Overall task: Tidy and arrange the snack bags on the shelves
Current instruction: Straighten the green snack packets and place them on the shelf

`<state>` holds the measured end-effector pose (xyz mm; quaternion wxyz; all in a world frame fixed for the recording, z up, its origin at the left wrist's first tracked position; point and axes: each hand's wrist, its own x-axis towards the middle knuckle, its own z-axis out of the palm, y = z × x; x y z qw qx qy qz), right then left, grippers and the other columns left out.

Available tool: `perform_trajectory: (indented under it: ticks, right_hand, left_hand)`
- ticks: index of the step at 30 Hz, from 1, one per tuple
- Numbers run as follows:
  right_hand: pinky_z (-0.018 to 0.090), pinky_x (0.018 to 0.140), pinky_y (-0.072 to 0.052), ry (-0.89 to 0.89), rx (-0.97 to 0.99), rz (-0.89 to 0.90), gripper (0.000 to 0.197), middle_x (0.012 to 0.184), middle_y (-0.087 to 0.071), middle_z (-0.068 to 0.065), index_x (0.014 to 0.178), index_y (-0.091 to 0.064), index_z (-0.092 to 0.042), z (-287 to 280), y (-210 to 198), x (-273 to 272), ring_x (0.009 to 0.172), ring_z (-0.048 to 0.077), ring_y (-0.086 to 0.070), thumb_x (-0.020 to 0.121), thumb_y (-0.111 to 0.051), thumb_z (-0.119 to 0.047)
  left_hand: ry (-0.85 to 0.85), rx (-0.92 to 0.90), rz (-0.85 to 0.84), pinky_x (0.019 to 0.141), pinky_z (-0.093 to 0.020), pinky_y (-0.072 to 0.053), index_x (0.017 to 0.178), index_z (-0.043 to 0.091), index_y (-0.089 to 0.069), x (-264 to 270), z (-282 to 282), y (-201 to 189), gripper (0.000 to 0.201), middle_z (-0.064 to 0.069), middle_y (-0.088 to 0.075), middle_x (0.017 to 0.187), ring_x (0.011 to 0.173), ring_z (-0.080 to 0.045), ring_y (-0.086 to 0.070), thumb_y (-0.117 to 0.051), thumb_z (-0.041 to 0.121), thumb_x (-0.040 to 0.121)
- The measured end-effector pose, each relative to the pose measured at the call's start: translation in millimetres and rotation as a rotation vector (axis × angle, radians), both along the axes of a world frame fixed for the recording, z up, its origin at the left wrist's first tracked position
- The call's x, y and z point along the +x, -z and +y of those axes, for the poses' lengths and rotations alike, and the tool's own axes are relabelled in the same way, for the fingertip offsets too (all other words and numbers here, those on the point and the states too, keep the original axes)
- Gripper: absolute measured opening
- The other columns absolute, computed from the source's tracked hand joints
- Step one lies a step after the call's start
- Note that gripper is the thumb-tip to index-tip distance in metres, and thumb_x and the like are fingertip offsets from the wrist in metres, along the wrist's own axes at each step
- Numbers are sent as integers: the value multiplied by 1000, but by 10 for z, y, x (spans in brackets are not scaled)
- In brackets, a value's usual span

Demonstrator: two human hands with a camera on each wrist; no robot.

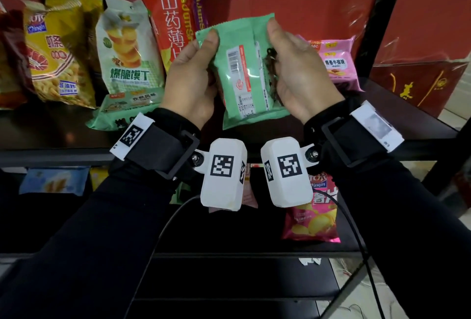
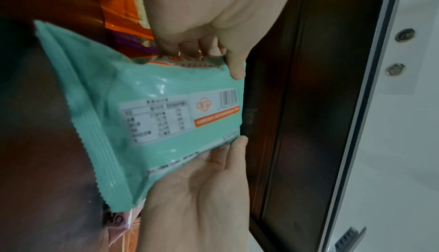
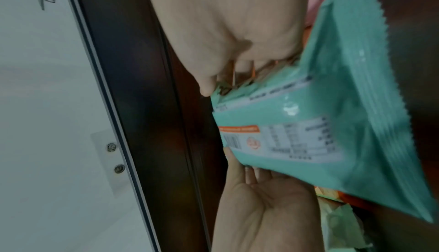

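Both hands on one bag. My left hand (image 1: pixel 190 81) grips the left edge of the mint-green snack bag (image 1: pixel 244 71), thumb over the front; my right hand (image 1: pixel 297 74) grips the right edge the same way. The bag hangs between them, clear of the shelf (image 1: pixel 63 137), back label toward me, long axis upright, top tipped slightly left. Beyond my left knuckles stands the orange-red bag (image 1: pixel 169 13); beyond my right lies the pink bag (image 1: pixel 335 61). The gap behind the held bag looks like its slot, both hands equally near.
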<state>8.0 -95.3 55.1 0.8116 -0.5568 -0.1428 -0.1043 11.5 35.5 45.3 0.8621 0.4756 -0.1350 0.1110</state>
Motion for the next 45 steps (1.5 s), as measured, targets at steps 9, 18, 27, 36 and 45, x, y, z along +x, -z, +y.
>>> perform_trajectory:
  ticks: [9,18,27,36,45]
  right_hand:
    - [18,81,-53,102,-486,-196,43,104,-68,0,119,-59,-1,-81,-56,-164,88,3,-67,78,-73,2]
    - [42,109,-34,525,-1228,-295,68,125,-60,-12,132,-53,-37,-67,-116,-193,119,15,-51,69,-78,-39]
    - [18,83,-51,252,-418,-1,26,110,-67,-2,120,-57,-12,-125,25,-185,101,7,-65,98,-53,-25]
    - [48,108,-40,216,-55,-38,31,123,-64,15,129,-55,-3,-80,54,-201,116,25,-60,100,-46,-12]
    - [23,102,-43,130,-111,-106,31,146,-45,6,125,-61,-8,-166,33,-207,137,18,-41,96,-51,-10]
  left_hand:
    - [-80,59,98,97,-44,-48,121,10,-53,11,58,1,23,-6,-66,112,107,-21,-60,-49,16,98]
    - [-245,384,-122,75,-28,-53,110,9,-64,-74,-111,-26,17,-6,-66,100,89,-15,-64,-54,17,97]
    - [-146,106,7,84,-39,-56,127,9,-58,-115,-48,21,30,-2,-69,93,88,-15,-67,-45,20,102]
    - [87,-18,114,103,-47,-41,127,14,-56,-161,-27,-43,39,-6,-63,122,116,-24,-59,-33,35,104]
    - [223,0,351,75,-39,-56,129,3,-52,-128,74,-81,32,-14,-63,121,105,-27,-63,-47,10,98]
